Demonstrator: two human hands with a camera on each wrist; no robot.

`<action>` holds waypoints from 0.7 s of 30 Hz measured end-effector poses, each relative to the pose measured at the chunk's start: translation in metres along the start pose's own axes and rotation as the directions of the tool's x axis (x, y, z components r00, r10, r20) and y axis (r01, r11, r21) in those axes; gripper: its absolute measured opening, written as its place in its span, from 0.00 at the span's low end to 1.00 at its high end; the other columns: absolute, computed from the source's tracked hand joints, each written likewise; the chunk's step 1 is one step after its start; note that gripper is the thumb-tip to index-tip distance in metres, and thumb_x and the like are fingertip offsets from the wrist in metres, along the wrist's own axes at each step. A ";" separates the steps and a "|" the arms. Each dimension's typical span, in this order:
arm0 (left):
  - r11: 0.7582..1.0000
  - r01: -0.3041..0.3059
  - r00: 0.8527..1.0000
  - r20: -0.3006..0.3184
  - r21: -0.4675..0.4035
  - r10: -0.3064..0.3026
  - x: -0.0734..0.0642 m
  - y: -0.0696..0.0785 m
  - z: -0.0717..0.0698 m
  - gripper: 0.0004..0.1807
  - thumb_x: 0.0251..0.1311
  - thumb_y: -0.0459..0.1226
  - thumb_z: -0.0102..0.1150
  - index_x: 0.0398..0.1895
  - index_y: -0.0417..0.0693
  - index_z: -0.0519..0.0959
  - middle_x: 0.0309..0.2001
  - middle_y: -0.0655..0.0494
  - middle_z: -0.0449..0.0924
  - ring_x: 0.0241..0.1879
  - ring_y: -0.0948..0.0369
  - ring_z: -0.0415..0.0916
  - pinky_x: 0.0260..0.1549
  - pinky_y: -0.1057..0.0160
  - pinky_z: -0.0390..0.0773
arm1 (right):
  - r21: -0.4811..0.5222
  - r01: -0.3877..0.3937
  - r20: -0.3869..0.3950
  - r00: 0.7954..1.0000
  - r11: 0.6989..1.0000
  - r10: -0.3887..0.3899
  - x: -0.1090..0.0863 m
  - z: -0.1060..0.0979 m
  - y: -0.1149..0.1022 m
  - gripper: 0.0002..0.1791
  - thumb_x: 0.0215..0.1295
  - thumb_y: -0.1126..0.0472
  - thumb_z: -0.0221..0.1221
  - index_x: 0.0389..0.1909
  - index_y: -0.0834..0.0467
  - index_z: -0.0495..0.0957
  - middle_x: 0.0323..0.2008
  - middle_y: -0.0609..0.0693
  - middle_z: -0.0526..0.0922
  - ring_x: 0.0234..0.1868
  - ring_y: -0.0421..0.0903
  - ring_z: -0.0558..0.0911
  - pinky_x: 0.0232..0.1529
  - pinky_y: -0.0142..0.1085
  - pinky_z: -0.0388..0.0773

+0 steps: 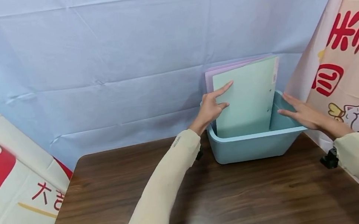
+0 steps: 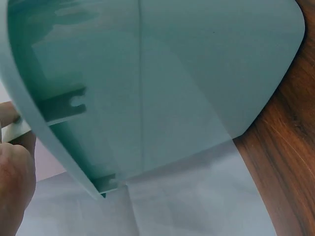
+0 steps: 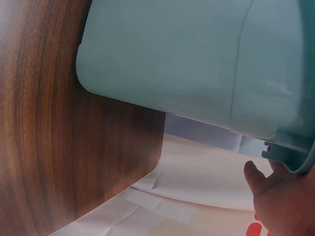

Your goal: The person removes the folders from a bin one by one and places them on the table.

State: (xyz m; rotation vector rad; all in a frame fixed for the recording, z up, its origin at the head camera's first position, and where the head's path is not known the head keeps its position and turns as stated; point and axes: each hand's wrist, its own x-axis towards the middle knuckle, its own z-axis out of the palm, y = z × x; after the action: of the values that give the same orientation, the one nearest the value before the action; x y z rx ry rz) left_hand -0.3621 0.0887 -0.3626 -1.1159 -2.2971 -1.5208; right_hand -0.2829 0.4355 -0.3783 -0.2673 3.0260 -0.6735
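In the head view a light green file folder (image 1: 245,98) stands upright, slightly tilted, in a blue-green plastic bin (image 1: 251,148). A purple folder (image 1: 209,80) shows behind it, mostly hidden. My left hand (image 1: 210,107) is at the green folder's left side, index finger and thumb stretched across its front; its other fingers are hard to make out. On the bin's right side, my right hand (image 1: 304,113) lies at the rim with straight fingers and thumb spread. The right wrist view shows that hand (image 3: 288,199) beside the bin's rim, partly cut off by the frame.
The bin stands at the back right of a brown wooden table (image 1: 125,193). Behind it hangs a pale blue cloth (image 1: 126,58). Printed cloths hang at both sides, the right one (image 1: 357,79) close to the bin and my right arm.
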 end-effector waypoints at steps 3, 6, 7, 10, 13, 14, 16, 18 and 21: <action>1.000 0.007 1.000 -0.030 -0.018 -0.007 0.000 0.002 -0.005 0.46 0.55 0.28 0.68 0.68 0.82 0.62 0.68 0.79 0.62 0.32 0.67 0.76 0.31 0.70 0.73 | -0.003 -0.004 0.004 1.000 1.000 0.004 0.001 0.000 -0.001 0.46 0.74 0.38 0.44 0.78 0.52 0.29 0.77 0.63 0.31 0.74 0.70 0.38 0.62 0.75 0.41; 0.999 0.002 0.998 -0.069 -0.034 -0.004 0.000 0.006 -0.011 0.46 0.54 0.28 0.69 0.68 0.82 0.63 0.68 0.77 0.63 0.29 0.69 0.72 0.31 0.70 0.73 | -0.005 -0.010 0.009 1.000 1.000 0.010 0.002 0.000 -0.001 0.46 0.74 0.38 0.44 0.78 0.52 0.29 0.76 0.64 0.31 0.74 0.71 0.38 0.61 0.76 0.41; 0.999 -0.001 0.997 -0.081 -0.040 -0.002 0.000 0.008 -0.013 0.46 0.54 0.28 0.69 0.68 0.83 0.63 0.68 0.77 0.64 0.24 0.69 0.69 0.29 0.70 0.72 | -0.007 -0.012 0.009 1.000 1.000 0.012 0.002 -0.001 -0.002 0.46 0.74 0.38 0.44 0.77 0.52 0.29 0.76 0.64 0.31 0.74 0.71 0.38 0.61 0.76 0.41; 0.999 -0.027 0.993 -0.115 -0.035 0.023 -0.001 0.012 -0.019 0.46 0.54 0.28 0.69 0.69 0.81 0.63 0.67 0.76 0.65 0.14 0.63 0.57 0.26 0.70 0.71 | -0.015 -0.017 0.011 1.000 1.000 0.017 0.003 -0.001 -0.003 0.46 0.73 0.37 0.44 0.77 0.52 0.28 0.76 0.63 0.30 0.74 0.70 0.38 0.61 0.75 0.41; 0.998 -0.060 0.989 -0.136 -0.030 0.055 -0.003 0.016 -0.025 0.46 0.54 0.28 0.69 0.69 0.78 0.64 0.67 0.75 0.65 0.38 0.77 0.78 0.37 0.74 0.76 | -0.022 -0.016 0.011 1.000 1.000 0.016 0.002 -0.002 -0.003 0.47 0.74 0.37 0.44 0.77 0.53 0.28 0.76 0.63 0.30 0.74 0.70 0.38 0.62 0.74 0.40; 0.997 -0.070 0.988 -0.142 -0.029 0.065 -0.004 0.017 -0.027 0.46 0.54 0.28 0.69 0.70 0.77 0.64 0.67 0.75 0.66 0.51 0.80 0.74 0.44 0.75 0.75 | -0.022 -0.016 0.010 1.000 1.000 0.016 0.002 -0.002 -0.003 0.46 0.74 0.38 0.44 0.77 0.53 0.28 0.76 0.64 0.30 0.74 0.70 0.37 0.62 0.74 0.40; 0.996 -0.082 0.985 -0.157 -0.036 0.075 -0.005 0.019 -0.030 0.45 0.53 0.28 0.69 0.70 0.75 0.64 0.67 0.75 0.65 0.65 0.81 0.58 0.56 0.74 0.71 | -0.021 -0.013 0.005 1.000 1.000 0.013 0.001 -0.002 -0.003 0.46 0.74 0.38 0.44 0.77 0.53 0.28 0.76 0.64 0.31 0.74 0.70 0.38 0.62 0.74 0.40; 0.996 -0.079 0.982 -0.174 -0.046 0.069 -0.007 0.020 -0.034 0.45 0.54 0.28 0.69 0.70 0.75 0.64 0.67 0.76 0.65 0.67 0.78 0.59 0.59 0.73 0.69 | -0.016 -0.012 0.008 1.000 1.000 0.012 0.000 -0.002 -0.003 0.46 0.74 0.39 0.44 0.77 0.53 0.27 0.76 0.65 0.30 0.74 0.71 0.37 0.62 0.75 0.41; 0.996 -0.055 0.975 -0.219 -0.063 0.040 -0.009 0.022 -0.037 0.44 0.54 0.29 0.70 0.69 0.77 0.65 0.67 0.77 0.65 0.66 0.77 0.61 0.61 0.73 0.67 | -0.011 -0.014 0.010 1.000 1.000 0.014 0.000 -0.002 -0.005 0.47 0.73 0.38 0.45 0.77 0.52 0.27 0.76 0.65 0.31 0.74 0.71 0.38 0.61 0.76 0.41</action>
State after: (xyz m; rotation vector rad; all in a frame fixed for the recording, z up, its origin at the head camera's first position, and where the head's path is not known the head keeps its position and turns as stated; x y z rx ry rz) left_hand -0.3509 0.0569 -0.3342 -0.9589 -2.0743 -1.6264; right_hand -0.2819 0.4317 -0.3745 -0.2489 3.0193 -0.6533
